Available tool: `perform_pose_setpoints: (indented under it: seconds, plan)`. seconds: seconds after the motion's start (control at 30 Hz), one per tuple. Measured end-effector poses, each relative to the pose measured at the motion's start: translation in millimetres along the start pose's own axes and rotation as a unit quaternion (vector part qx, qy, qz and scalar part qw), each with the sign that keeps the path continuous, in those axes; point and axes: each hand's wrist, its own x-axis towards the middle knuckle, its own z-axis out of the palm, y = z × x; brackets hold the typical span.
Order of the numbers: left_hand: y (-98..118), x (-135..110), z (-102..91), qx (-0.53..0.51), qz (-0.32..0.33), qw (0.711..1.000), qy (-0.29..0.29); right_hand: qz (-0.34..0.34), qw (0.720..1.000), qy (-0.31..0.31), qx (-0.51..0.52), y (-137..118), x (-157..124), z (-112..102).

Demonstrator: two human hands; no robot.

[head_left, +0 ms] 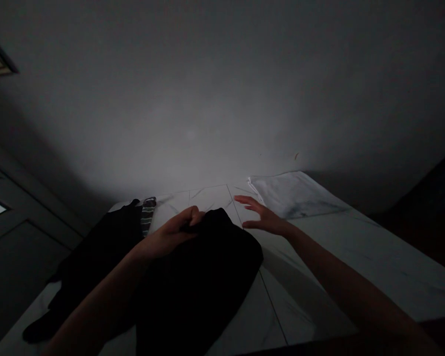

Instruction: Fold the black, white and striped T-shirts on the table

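Note:
A black cloth garment (203, 277) hangs from my left hand (176, 230), whose fingers are closed on its upper edge. Its exact kind is hard to make out in the dim light. To the right of the garment, my right hand (261, 217) is held with fingers apart and nothing in them. Just beyond that hand, a folded white cloth (296, 194) lies flat on the marbled tabletop (341, 257).
More black clothing (96, 252) is spread along the table's left side. Next to it lies a striped dark cloth (148, 215). A grey wall (207, 109) rises behind the table. At the left stands a panelled door (25, 257).

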Motion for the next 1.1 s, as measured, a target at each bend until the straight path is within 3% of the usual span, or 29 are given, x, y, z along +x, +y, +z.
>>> perform_pose_setpoints:
  seconds: [0.1,0.2,0.3,0.4,0.53,0.7,0.77,0.83,0.9,0.97,1.03,1.1]
  plan:
    - [12,-5,6.4,-0.042,0.010,0.999,-0.023,-0.057,0.975,-0.217,0.011,-35,17,29]
    - [23,-19,4.9,-0.037,0.023,0.999,-0.027,-0.013,0.925,-0.374,0.059,-56,21,49]
    - [32,-35,1.0,-0.047,0.034,0.998,0.007,0.071,0.883,-0.455,0.089,-62,14,59]
    - [38,-42,-5.3,-0.070,0.051,0.995,0.050,0.133,0.873,-0.459,0.097,-57,6,57]
    - [44,-42,-17.1,-0.031,0.051,0.989,0.133,0.116,0.903,-0.410,0.045,-48,2,33]
    - [42,-28,-44.0,0.001,0.085,0.977,0.198,0.013,0.954,-0.294,-0.048,-36,-1,4]
    - [38,-13,-65.8,0.077,0.099,0.971,0.205,0.020,0.968,-0.244,-0.057,-27,2,-6]
    - [37,10,-92.1,0.228,0.091,0.949,0.199,0.046,0.976,-0.199,-0.071,-19,15,-22]
    - [45,35,-117.1,0.413,0.065,0.890,0.185,0.035,0.982,-0.117,-0.142,-17,40,-45]
    - [68,59,-133.8,0.561,0.053,0.801,0.200,-0.021,0.968,0.035,-0.248,-30,74,-75]
    - [102,75,-138.3,0.634,0.076,0.716,0.283,-0.097,0.918,0.222,-0.314,-60,107,-104]
    - [137,81,-131.2,0.629,0.136,0.653,0.399,-0.178,0.855,0.375,-0.312,-98,130,-125]
